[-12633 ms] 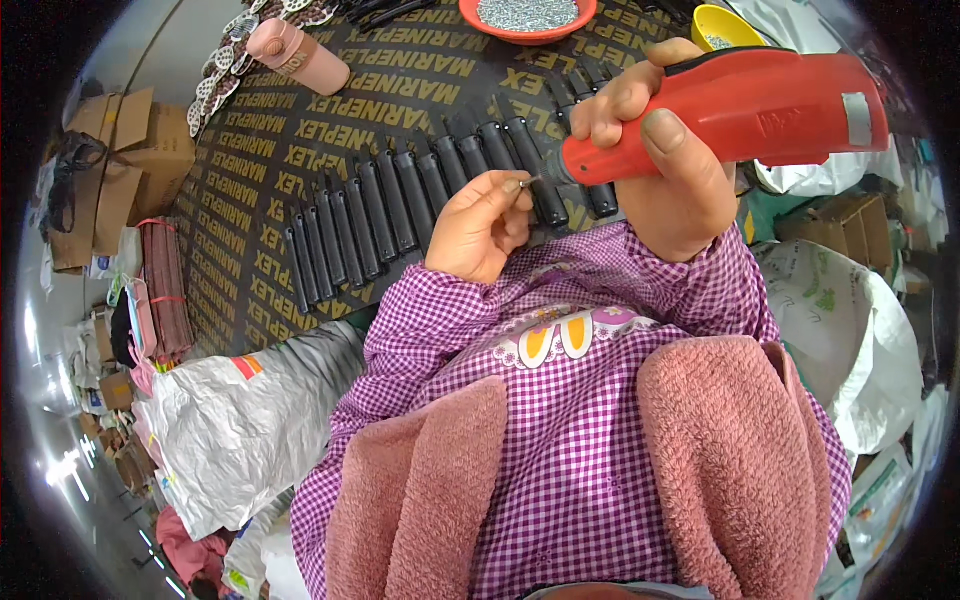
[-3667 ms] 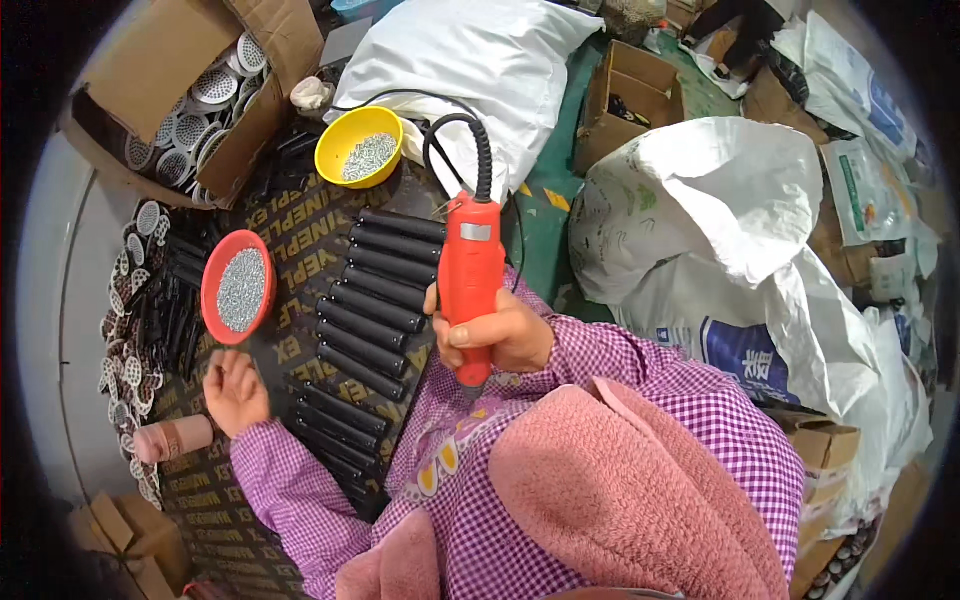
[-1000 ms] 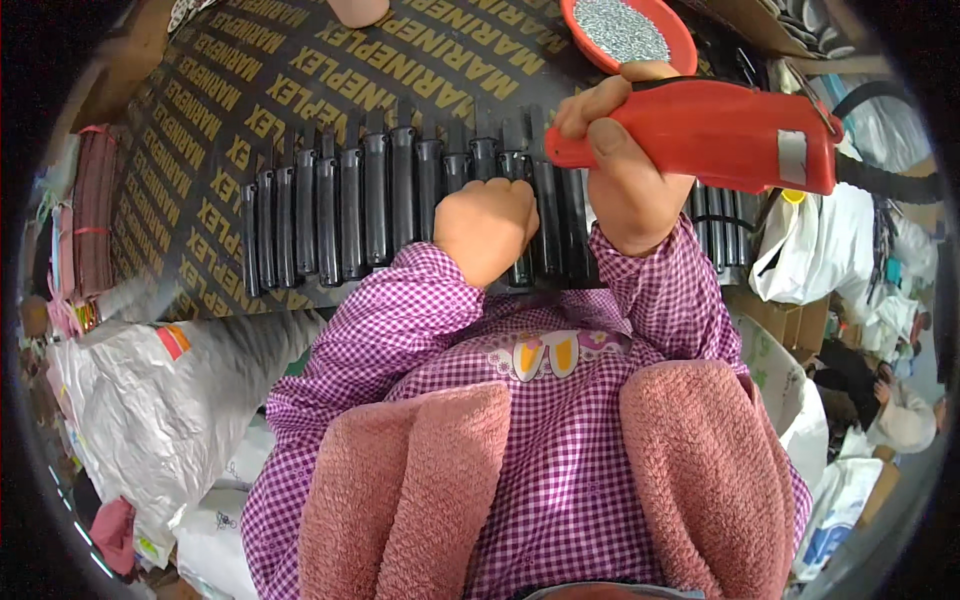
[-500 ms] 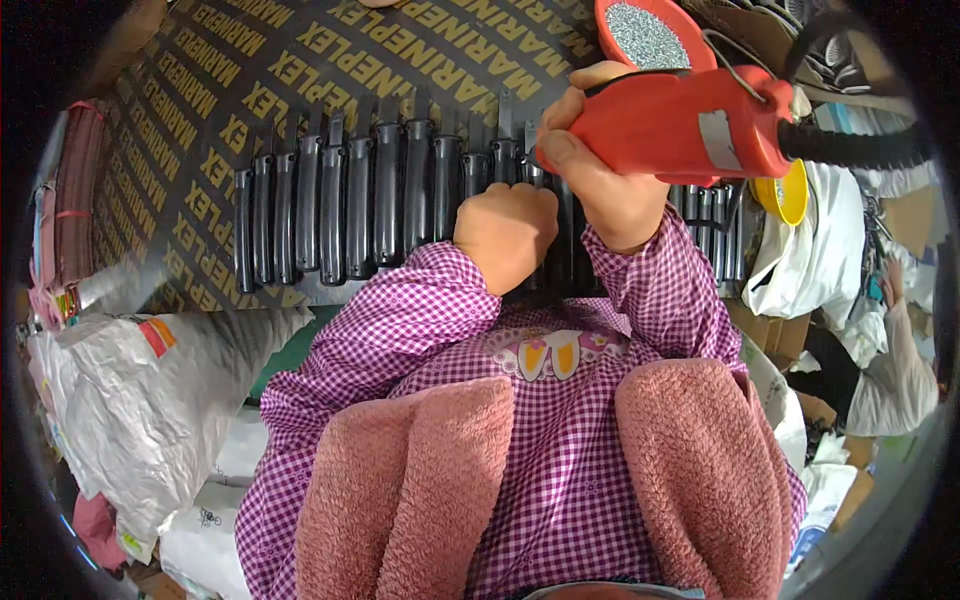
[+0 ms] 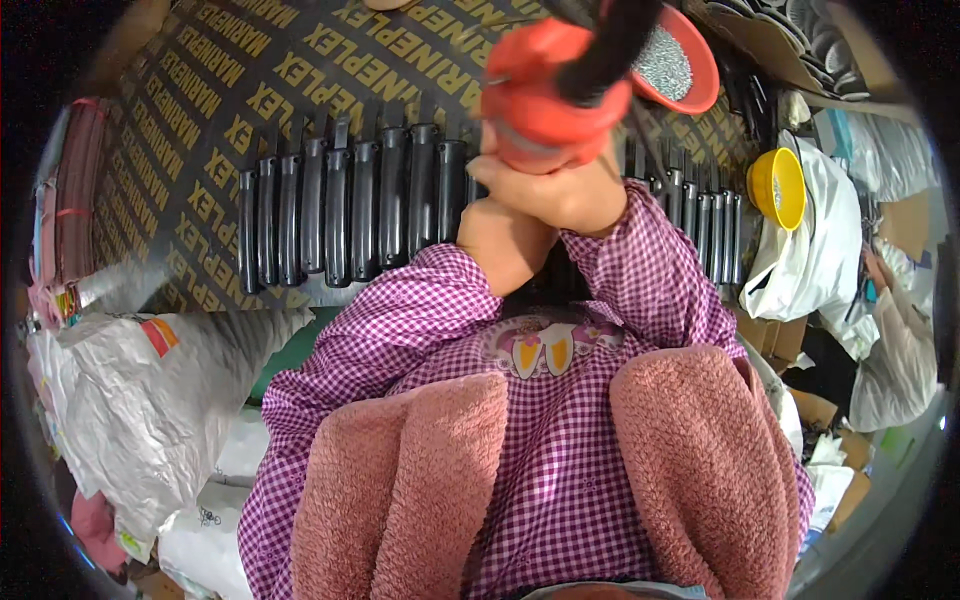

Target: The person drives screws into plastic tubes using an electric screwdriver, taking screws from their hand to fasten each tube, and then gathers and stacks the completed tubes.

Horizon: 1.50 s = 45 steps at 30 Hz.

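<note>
Right hand around the red tool, left hand just below it.
Your right hand [image 5: 565, 195] is wrapped around the tool [image 5: 545, 110], which is blurred and stands on end, its black cable [image 5: 618, 48] uppermost. Your left hand [image 5: 505, 242] is tucked beneath the right, their edges overlapping in view; its fingers are hidden, so you cannot tell whether it grips anything. It is in the row of black handles [image 5: 365, 210], which lie side by side to your left and right, near your edge of the board [image 5: 150, 190], thin dark ends pointing away from you. Beyond the tool, to the right, sits the red bowl [image 5: 710, 75] of small silvery pieces. Farther right are the yellow bowl [image 5: 790, 190] and a white bag [image 5: 832, 225].
</note>
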{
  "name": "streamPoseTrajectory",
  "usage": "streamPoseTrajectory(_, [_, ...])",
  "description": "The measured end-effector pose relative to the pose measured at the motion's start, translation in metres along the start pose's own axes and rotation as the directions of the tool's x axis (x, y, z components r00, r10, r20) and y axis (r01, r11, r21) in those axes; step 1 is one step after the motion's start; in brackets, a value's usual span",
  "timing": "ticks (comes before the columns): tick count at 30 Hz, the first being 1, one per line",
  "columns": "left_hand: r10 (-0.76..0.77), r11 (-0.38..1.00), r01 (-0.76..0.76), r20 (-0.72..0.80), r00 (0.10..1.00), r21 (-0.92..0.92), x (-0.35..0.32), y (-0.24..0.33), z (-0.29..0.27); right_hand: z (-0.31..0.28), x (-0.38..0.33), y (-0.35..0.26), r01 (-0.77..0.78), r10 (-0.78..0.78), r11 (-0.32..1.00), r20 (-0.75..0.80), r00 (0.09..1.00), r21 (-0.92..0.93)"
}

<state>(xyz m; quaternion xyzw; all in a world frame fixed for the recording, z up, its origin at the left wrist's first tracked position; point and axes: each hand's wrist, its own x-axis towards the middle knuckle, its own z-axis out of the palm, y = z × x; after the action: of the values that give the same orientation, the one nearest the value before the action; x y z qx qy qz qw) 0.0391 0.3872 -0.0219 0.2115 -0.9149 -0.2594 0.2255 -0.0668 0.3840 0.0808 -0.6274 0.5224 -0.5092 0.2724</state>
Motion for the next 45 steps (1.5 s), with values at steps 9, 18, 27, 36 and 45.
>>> streamPoseTrajectory(9, [0.134,0.969,-0.108,-0.107,0.985,0.222,0.006,-0.007,0.009,0.001,-0.010,0.009,0.127,-0.129,0.992,-0.082,0.988,-0.025])
streamPoseTrajectory(18, [-0.153,0.988,0.152,0.051,0.987,0.032,0.016,-0.013,-0.024,-0.029,-0.045,0.003,0.224,-0.037,0.925,-0.516,0.856,0.306])
streamPoseTrajectory(27, [-0.410,-0.380,0.516,0.640,0.649,-0.767,0.025,0.006,-0.048,-0.041,-0.072,-0.019,0.412,-0.178,0.661,-0.402,0.898,0.628])
streamPoseTrajectory(36, [-0.291,-0.312,0.502,0.584,0.758,-0.807,0.020,0.015,-0.052,-0.038,-0.078,-0.017,0.425,-0.191,0.685,-0.417,0.889,0.592])
streamPoseTrajectory(45, [-0.298,-0.302,0.505,0.584,0.755,-0.808,0.012,0.011,-0.050,-0.044,-0.080,-0.022,0.422,-0.135,0.703,-0.475,0.870,0.573])
